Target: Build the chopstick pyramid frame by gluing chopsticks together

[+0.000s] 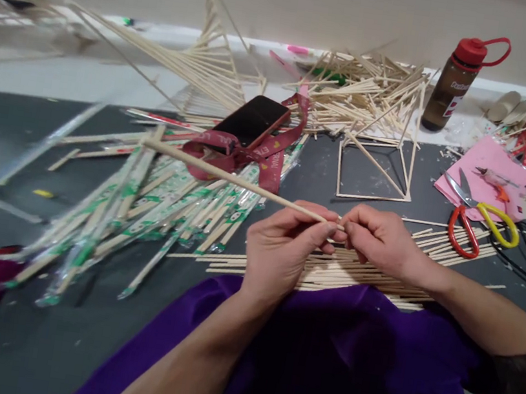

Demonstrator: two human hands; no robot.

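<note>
Stick (240,182) axis runs from centre frame toward upper left. I see left hand (285,246) and right hand (379,239), each grip pinched closed on its near end, fingertips meeting.

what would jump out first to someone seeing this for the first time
In the middle, the left hand and right hand pinch the near end of a long wooden stick that slants away to the left. Left of them sprawls a heap of green-wrapped chopsticks. At the far right, red-and-yellow scissors lie partly on a pink sheet, with a red-capped bottle standing behind.
</note>
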